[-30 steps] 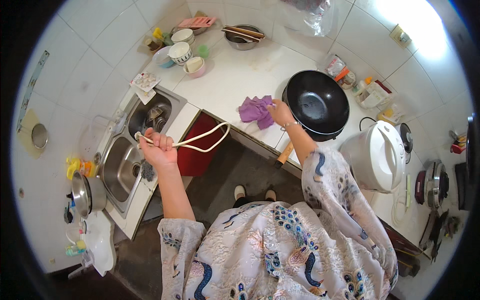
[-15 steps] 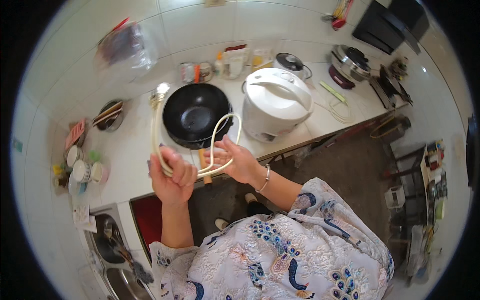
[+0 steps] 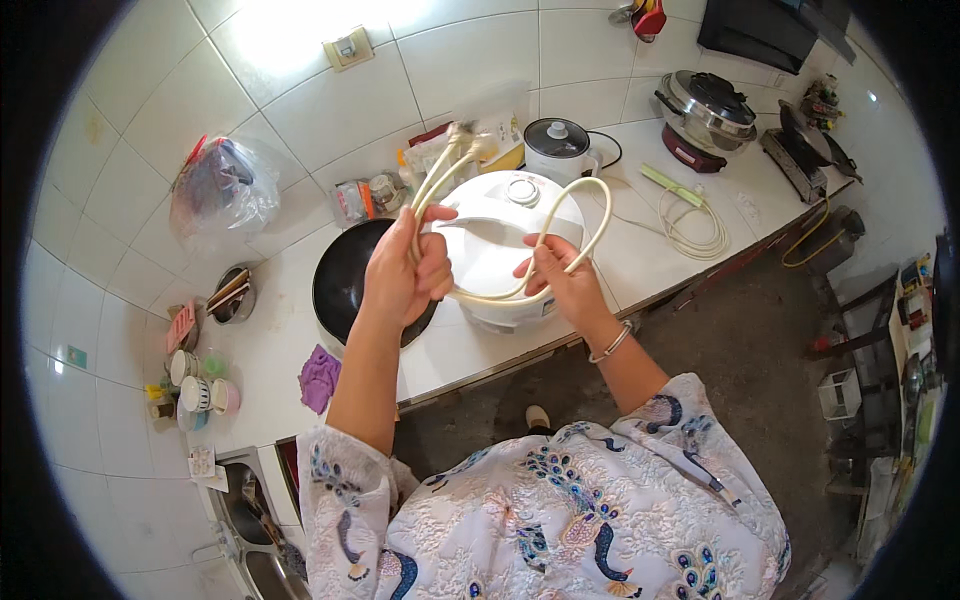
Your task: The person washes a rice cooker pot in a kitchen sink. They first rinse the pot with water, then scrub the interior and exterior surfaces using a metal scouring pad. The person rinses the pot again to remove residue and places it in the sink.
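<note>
Room: white-tiled kitchen, white worktop point(image 3: 640, 250).
Left hand point(image 3: 405, 270): raised, grip closed around cream cord point(image 3: 590, 225).
Right hand point(image 3: 560, 285): pinching the cord's loop over white rice cooker point(image 3: 500, 240).
Packages: small packets point(image 3: 365, 200) by the wall.

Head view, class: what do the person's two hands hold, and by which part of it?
A looped cream cable above the white rice cooker. The left hand grips the gathered strands near the plug end; the right hand holds the loop's lower curve.
</note>
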`<state>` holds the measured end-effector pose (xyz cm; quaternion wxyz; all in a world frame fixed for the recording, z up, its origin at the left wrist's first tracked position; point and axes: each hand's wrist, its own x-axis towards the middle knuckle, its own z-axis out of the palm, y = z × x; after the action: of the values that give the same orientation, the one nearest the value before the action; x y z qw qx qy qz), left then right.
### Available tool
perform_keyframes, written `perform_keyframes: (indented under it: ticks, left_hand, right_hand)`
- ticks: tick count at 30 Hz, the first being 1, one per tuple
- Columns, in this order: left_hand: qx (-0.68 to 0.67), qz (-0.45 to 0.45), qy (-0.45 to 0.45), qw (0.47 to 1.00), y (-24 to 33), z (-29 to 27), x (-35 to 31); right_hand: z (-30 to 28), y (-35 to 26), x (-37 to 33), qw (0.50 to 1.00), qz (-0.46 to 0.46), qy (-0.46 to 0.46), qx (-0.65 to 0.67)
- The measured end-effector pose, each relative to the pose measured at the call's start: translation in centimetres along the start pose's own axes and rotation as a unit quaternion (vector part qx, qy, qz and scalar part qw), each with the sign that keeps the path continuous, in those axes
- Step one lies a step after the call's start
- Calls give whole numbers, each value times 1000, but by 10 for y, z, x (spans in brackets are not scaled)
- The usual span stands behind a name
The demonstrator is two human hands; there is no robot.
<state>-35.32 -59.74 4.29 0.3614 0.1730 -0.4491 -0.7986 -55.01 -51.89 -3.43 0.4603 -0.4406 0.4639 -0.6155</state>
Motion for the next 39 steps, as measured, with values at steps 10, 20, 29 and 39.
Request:
perform_keyframes:
  ticks: [10, 20, 29, 39]
  left_hand:
    - [-41, -165, 71, 983, -60, -63, 102]
    - [646, 114, 229, 719, -89, -74, 100]
    - [340, -23, 256, 904, -85, -140, 118]
    - [431, -108, 136, 886, -68, -131, 167]
  right_hand:
    - [-79, 26, 28, 983, 170, -58, 22]
    - [-112, 85, 33, 967, -125, 146, -168]
    - [-85, 84, 39, 977, 95, 178, 63]
    - [-75, 77, 31, 967, -31, 226, -111]
